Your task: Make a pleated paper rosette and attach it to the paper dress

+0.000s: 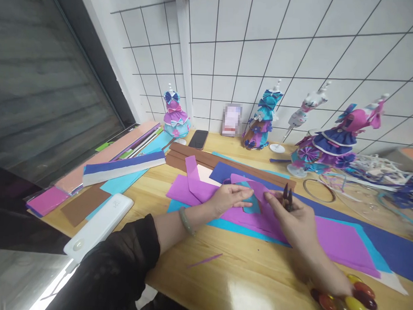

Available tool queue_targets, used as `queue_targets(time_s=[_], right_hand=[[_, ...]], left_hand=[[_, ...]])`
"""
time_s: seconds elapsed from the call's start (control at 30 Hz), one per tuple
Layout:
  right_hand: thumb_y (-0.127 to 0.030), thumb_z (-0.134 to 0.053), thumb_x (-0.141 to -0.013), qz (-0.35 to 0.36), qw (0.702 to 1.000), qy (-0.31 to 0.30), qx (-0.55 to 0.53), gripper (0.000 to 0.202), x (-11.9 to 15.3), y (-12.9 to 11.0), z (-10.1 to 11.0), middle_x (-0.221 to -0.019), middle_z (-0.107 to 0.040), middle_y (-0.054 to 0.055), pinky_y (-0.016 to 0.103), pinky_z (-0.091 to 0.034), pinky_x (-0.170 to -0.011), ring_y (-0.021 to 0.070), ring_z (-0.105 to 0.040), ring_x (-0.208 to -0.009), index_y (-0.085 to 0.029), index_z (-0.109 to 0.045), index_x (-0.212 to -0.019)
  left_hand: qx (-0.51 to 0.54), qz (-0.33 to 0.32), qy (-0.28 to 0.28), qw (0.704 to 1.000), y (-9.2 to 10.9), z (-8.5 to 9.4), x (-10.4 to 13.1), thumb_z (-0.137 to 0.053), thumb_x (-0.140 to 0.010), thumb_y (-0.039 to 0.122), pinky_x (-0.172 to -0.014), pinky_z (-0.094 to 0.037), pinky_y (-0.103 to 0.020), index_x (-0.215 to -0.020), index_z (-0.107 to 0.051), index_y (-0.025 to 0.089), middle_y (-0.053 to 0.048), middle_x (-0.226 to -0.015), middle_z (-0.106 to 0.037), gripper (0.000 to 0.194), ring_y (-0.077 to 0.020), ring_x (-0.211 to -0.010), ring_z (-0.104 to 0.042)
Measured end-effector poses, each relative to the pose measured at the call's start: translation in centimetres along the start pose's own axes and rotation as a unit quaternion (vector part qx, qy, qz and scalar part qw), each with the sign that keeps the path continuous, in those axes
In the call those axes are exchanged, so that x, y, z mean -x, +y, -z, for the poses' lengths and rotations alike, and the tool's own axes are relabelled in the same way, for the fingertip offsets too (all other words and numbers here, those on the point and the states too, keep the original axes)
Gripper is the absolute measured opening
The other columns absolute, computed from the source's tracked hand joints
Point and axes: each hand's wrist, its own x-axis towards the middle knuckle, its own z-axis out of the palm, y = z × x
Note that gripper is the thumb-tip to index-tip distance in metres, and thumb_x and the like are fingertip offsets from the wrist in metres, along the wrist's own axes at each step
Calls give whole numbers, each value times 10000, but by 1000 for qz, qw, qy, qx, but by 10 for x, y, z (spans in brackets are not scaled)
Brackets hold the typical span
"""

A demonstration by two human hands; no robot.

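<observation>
My left hand (229,200) reaches in from the left with its fingers extended over a small teal piece (251,198) and purple paper. My right hand (292,217) pinches the edge of a purple strip (260,191) between thumb and fingers. Dark pointed blades (287,198) stick up from the same hand; their handles are hidden in the palm. Under both hands lie purple sheets (345,243), light blue sheets (238,228) and a dark blue sheet (389,254). A folded purple piece (195,188) rests left of my left hand.
Dressed miniature mannequins (176,115) stand along the tiled wall, with a phone (198,139) between. Brown strips (193,159) lie behind the hands. At left are stacked papers (108,158) and a white device (100,226). Tangled ribbons (378,172) sit at right; a purple sliver (206,260) lies in front.
</observation>
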Motion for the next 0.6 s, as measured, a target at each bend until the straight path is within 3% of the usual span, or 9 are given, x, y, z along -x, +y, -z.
queue_targets(time_s=[0.1,0.2,0.43,0.6], right_hand=[[-409,-634,-675,-132,975,-63,-165,237,0,-5,-1,-374,-324,-95,200,-192,-304,57,-254,-309,-193,-537,-691],[-404,-648,-663,-175,947,-137,-231,310,0,-6,-3,-353,-273,-106,194,-150,-297,43,-196,-302,-200,-436,-565],[-411,-688,-614,-186,957,-123,-185,331,3,4,-9,-388,-280,-114,185,-122,-327,35,-192,-323,-163,-566,-798],[-454,-673,-617,-160,976,-94,-118,361,1,14,-10,-407,-310,-98,192,-127,-344,42,-217,-345,-157,-579,-800]], left_hand=[[-39,7,-21,999,1,-2,1,-722,-560,329,-804,-444,-383,-768,-641,92,-61,-783,-596,325,-161,-766,-572],[-28,3,-13,1000,0,-2,1,-702,-594,330,-802,-447,-388,-820,-633,97,-82,-835,-616,332,-176,-787,-584],[15,-34,20,999,-12,8,-4,-683,-626,318,-778,-461,-435,-784,-594,96,-83,-775,-630,286,-200,-767,-603],[3,-26,35,999,-13,9,-6,-688,-620,306,-777,-462,-430,-711,-580,84,-82,-758,-630,264,-196,-755,-604]])
